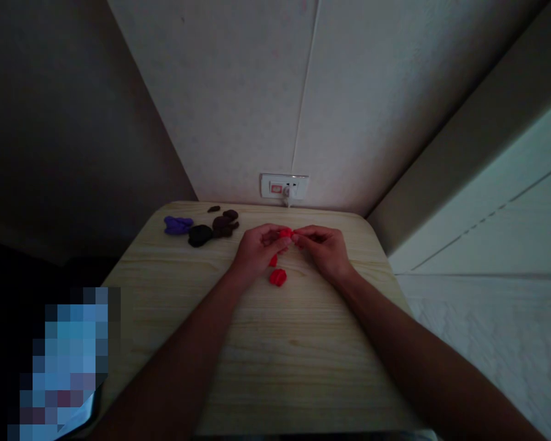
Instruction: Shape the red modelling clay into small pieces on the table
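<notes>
Between the fingertips of both hands is a small piece of red modelling clay (285, 233). My left hand (258, 246) is closed in a pinch on its left side. Pinching the right side of the same piece is my right hand (324, 245), also closed. A red clay lump (278, 277) lies on the table just below the hands, and a smaller red bit (273, 261) shows partly beneath my left hand. The fingers hide the exact shape of the held piece.
On the table's (266, 343) back left lie a purple lump (178, 225), a black lump (200, 235) and several dark brown pieces (223, 225). A wall socket (284, 186) with a plug sits behind the table. A blurred-out screen (73, 349) is at lower left.
</notes>
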Demonstrator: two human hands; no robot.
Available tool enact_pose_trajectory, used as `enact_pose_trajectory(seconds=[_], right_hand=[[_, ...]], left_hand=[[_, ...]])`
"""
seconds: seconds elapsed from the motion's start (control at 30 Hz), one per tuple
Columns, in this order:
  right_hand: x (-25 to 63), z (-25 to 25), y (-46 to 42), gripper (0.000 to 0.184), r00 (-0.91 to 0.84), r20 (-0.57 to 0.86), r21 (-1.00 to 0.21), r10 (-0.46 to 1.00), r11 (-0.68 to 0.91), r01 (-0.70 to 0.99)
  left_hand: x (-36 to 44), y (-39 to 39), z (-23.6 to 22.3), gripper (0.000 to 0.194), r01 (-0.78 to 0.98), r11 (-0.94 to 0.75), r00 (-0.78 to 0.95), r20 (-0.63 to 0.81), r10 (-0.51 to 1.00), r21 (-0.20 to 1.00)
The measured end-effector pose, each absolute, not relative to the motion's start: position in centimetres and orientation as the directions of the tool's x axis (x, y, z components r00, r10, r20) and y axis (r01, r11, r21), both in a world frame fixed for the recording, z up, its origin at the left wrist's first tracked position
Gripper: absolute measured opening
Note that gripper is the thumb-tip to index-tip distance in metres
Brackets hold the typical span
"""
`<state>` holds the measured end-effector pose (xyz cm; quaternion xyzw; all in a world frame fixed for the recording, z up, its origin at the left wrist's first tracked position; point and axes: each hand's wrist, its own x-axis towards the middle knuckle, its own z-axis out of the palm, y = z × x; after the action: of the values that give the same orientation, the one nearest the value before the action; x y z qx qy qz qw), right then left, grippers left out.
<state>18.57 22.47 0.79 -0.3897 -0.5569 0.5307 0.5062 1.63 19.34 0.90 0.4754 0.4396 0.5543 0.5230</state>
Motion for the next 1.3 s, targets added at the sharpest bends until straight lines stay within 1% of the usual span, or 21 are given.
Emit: enact_pose_trajectory(seconds=[0.2, 0.4, 0.53, 0.77, 0.93, 1.13, 1.3], right_hand=[[18.65, 0.91, 22.38, 0.025, -0.213, 0.165, -0.986, 0.963, 0.154, -0.064], [18.78, 0.99, 22.34, 0.024, -0.232, 0.196, -0.980, 0.953, 0.185, -0.067], [18.85, 0.95, 22.35, 0.027, -0.241, 0.184, -0.983, 0.953, 0.183, -0.027], [18.65, 0.72, 22.36, 0.029, -0.247, 0.149, -0.989, 0.957, 0.143, -0.042], [18.49, 0.77, 22.40, 0.030, -0.214, 0.185, -0.983, 0.959, 0.175, -0.063], [18.37, 0.91, 22.35, 0.032, -0.198, 0.178, -0.978, 0.964, 0.152, -0.140], [18.40, 0.95, 22.41, 0.034, -0.189, 0.158, -0.986, 0.969, 0.144, -0.090]], left_hand=[[1.62, 19.22, 1.04, 0.038, -0.146, -0.055, -0.017, 0.053, 0.998, 0.988], [1.67, 19.32, 0.89, 0.040, -0.182, -0.047, -0.018, 0.045, 0.999, 0.982], [1.60, 19.31, 0.93, 0.040, -0.147, -0.042, -0.014, 0.040, 0.999, 0.988], [1.69, 19.18, 1.23, 0.038, -0.132, -0.029, -0.023, 0.026, 0.999, 0.991], [1.77, 19.17, 1.40, 0.043, -0.159, -0.029, -0.037, 0.023, 0.999, 0.987], [1.72, 19.13, 1.49, 0.042, -0.150, -0.026, -0.022, 0.022, 1.000, 0.988], [1.72, 19.16, 1.38, 0.044, -0.149, -0.003, -0.035, -0.002, 0.999, 0.989]])
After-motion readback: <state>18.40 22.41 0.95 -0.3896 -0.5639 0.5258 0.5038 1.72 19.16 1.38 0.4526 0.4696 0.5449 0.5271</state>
